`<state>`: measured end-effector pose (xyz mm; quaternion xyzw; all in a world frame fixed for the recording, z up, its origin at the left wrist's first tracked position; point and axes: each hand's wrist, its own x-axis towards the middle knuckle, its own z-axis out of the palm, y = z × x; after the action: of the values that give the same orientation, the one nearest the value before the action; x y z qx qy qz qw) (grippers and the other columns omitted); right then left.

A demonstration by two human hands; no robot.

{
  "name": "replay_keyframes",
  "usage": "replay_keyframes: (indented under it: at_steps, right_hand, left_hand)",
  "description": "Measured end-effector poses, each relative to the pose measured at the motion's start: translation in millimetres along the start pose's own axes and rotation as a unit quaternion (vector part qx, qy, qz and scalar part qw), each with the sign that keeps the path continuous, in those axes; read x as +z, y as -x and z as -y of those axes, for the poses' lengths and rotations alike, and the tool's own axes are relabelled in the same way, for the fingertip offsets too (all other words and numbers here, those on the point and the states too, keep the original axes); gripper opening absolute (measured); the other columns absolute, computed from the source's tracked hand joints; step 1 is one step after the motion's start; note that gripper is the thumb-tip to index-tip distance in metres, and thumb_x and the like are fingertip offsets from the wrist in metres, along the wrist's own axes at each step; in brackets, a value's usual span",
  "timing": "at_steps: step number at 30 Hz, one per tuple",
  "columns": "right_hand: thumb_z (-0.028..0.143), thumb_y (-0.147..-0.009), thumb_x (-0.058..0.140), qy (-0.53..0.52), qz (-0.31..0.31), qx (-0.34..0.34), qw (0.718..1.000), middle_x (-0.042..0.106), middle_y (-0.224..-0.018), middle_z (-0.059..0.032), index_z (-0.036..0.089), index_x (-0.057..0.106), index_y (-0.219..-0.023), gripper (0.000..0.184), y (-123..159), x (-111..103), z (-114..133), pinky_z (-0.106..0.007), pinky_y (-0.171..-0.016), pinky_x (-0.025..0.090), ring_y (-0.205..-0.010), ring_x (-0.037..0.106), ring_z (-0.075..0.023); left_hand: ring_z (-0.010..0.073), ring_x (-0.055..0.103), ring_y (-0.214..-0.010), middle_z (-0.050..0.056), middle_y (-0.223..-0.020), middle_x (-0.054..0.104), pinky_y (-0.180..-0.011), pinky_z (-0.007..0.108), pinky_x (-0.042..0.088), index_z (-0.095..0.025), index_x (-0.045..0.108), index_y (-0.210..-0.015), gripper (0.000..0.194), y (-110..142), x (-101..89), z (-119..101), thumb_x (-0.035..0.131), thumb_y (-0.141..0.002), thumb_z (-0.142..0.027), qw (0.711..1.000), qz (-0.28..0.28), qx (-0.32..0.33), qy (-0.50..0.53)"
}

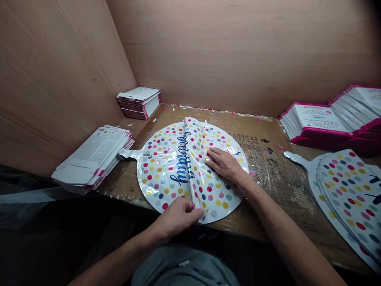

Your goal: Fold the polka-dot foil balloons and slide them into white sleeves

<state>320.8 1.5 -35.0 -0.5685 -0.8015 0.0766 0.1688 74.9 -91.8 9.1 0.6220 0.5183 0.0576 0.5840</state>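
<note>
A flat, round foil balloon (162, 171), white with many-coloured dots and blue script lettering, lies on the cardboard-topped table in front of me. A raised fold runs across its middle, from the far edge to the near edge, and its tail points left. My left hand (180, 214) pinches the fold at the near edge between thumb and fingers. On the balloon's right half rests my right hand (224, 163), palm down with fingers stretched out and slightly apart.
More dotted foil balloons (342, 190) lie stacked at the right. White and pink folded cards (320, 117) stand at the back right. Two more piles, printed cards (92, 157) and pink-edged cards (139, 102), sit at the left. Wooden panels (238, 51) enclose the back and left.
</note>
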Motion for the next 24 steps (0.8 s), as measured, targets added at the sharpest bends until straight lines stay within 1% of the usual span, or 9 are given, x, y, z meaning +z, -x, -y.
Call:
replay_keyframes:
  at_steps: [2, 6, 10, 12, 13, 15, 17, 21, 24]
  right_hand:
    - [0.053, -0.097, 0.044, -0.083, -0.014, 0.019, 0.996, 0.055, -0.141, -0.0146, 0.019, 0.061, -0.130, 0.050, 14.6, -17.7, 4.9, -0.047, -0.106, 0.044, -0.131, 0.051, -0.0294]
    - [0.074, -0.085, 0.049, -0.194, -0.045, -0.093, 0.975, 0.043, -0.152, -0.0128, 0.021, 0.033, -0.153, 0.088, 69.9, -43.9, 40.0, -0.050, -0.108, 0.044, -0.138, 0.043, -0.0326]
    - [0.035, -0.093, 0.060, -0.060, -0.232, -0.099, 0.966, 0.051, -0.145, -0.0144, 0.022, 0.033, -0.153, 0.068, 110.6, -27.1, 55.0, -0.048, -0.109, 0.044, -0.133, 0.050, -0.0301]
    - [0.022, -0.095, 0.053, -0.039, -0.235, -0.103, 0.966, 0.063, -0.132, -0.0123, 0.022, 0.046, -0.146, 0.051, 113.5, -19.8, 46.1, -0.042, -0.103, 0.050, -0.121, 0.061, -0.0257]
    - [0.021, -0.095, 0.051, -0.045, -0.206, -0.113, 0.971, 0.067, -0.127, -0.0115, 0.022, 0.052, -0.141, 0.046, 110.6, -21.2, 39.7, -0.040, -0.099, 0.053, -0.115, 0.065, -0.0247]
    - [0.025, -0.095, 0.052, -0.066, -0.124, -0.123, 0.982, 0.071, -0.120, -0.0107, 0.021, 0.060, -0.132, 0.039, 94.8, -36.5, 27.4, -0.036, -0.090, 0.057, -0.105, 0.069, -0.0242]
    - [0.029, -0.093, 0.052, -0.090, -0.020, -0.102, 0.991, 0.075, -0.106, -0.0083, 0.021, 0.067, -0.122, 0.033, 63.1, -64.6, 19.3, -0.031, -0.075, 0.059, -0.086, 0.073, -0.0218]
    - [0.041, -0.090, 0.054, -0.141, 0.208, -0.022, 0.968, 0.071, -0.070, -0.0003, 0.021, 0.076, -0.088, 0.029, -39.6, -120.3, 12.5, -0.024, -0.052, 0.049, -0.056, 0.062, -0.0142]
    - [0.053, -0.084, 0.060, -0.121, 0.124, 0.090, 0.981, 0.069, -0.070, -0.0031, 0.017, 0.075, -0.086, 0.039, -99.9, -130.8, 0.2, -0.027, -0.057, 0.048, -0.062, 0.061, -0.0162]
  left_hand:
    - [0.0050, 0.019, -0.041, -0.008, -0.047, 0.033, -0.042, 0.022, 0.009, -0.019, 0.042, -0.056, 0.048, 0.6, -5.6, -18.7, 0.065, -0.074, -0.058, 0.977, 0.075, -0.021, 0.197]
    - [0.0026, 0.015, -0.039, -0.011, -0.049, 0.032, -0.039, 0.020, 0.008, -0.019, 0.047, -0.066, 0.045, 10.9, -21.1, -53.6, 0.072, -0.068, -0.056, 0.917, 0.068, 0.013, 0.392]
    - [0.0063, 0.031, -0.038, -0.005, -0.047, 0.041, -0.038, 0.020, 0.022, -0.018, 0.054, -0.063, 0.052, 11.2, -36.3, -61.9, 0.053, -0.080, -0.067, 0.974, 0.051, 0.069, 0.211]
    - [0.0148, 0.055, -0.055, 0.004, -0.061, 0.059, -0.050, 0.025, 0.042, -0.016, 0.062, -0.068, 0.063, -5.8, -48.4, -54.7, 0.041, -0.084, -0.074, 0.982, -0.094, 0.164, 0.029]
    - [0.0212, 0.064, -0.075, 0.010, -0.079, 0.068, -0.064, 0.031, 0.051, -0.015, 0.067, -0.079, 0.068, -18.7, -55.9, -48.6, 0.037, -0.084, -0.076, 0.955, -0.179, 0.232, -0.049]
    - [0.0314, 0.055, -0.120, 0.017, -0.125, 0.063, -0.099, 0.043, 0.046, -0.013, 0.065, -0.113, 0.079, -48.4, -71.9, -32.7, 0.033, -0.084, -0.079, 0.881, -0.262, 0.367, -0.144]
    - [0.0306, 0.042, -0.137, 0.015, -0.141, 0.054, -0.113, 0.045, 0.035, -0.015, 0.060, -0.127, 0.080, -75.2, -85.5, -14.5, 0.023, -0.089, -0.075, 0.866, -0.193, 0.422, -0.187]
    - [0.0257, 0.063, -0.110, 0.007, -0.110, 0.071, -0.095, 0.038, 0.049, -0.022, 0.068, -0.108, 0.060, -100.5, -93.5, 7.9, 0.026, -0.095, -0.063, 0.917, -0.124, 0.330, -0.186]
    - [0.0206, 0.066, -0.080, 0.003, -0.081, 0.070, -0.072, 0.030, 0.049, -0.021, 0.067, -0.085, 0.034, -108.6, -88.2, 1.0, 0.051, -0.090, -0.051, 0.939, -0.235, 0.196, -0.158]
